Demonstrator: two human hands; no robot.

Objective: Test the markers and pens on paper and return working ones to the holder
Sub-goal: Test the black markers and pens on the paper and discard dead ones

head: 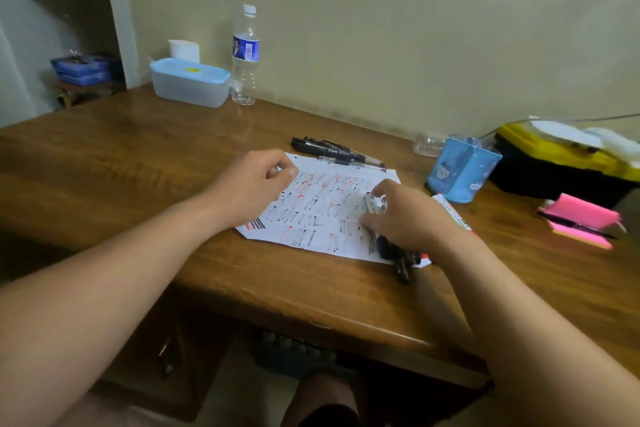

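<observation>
A white paper [311, 218] covered in red and black test strokes lies on the wooden desk [138, 166]. My left hand [252, 184] rests at the paper's left edge, fingers curled in with the thumb against the index finger; nothing shows in it. My right hand [412, 218] is over the paper's right side and pinches a blurred whitish pen [372, 203]. Several dark pens [398, 258] lie under that hand, and a red-and-white marker [455, 217] lies beside it. More black pens [332, 149] lie past the paper's far edge. The blue holder [462, 172] stands to the right.
A water bottle [245, 55] and a blue-lidded plastic box [190, 81] stand at the back left by the wall. A yellow-and-black case [554, 156] and pink sticky notes [581, 222] sit at the right. The desk's front edge runs below my forearms.
</observation>
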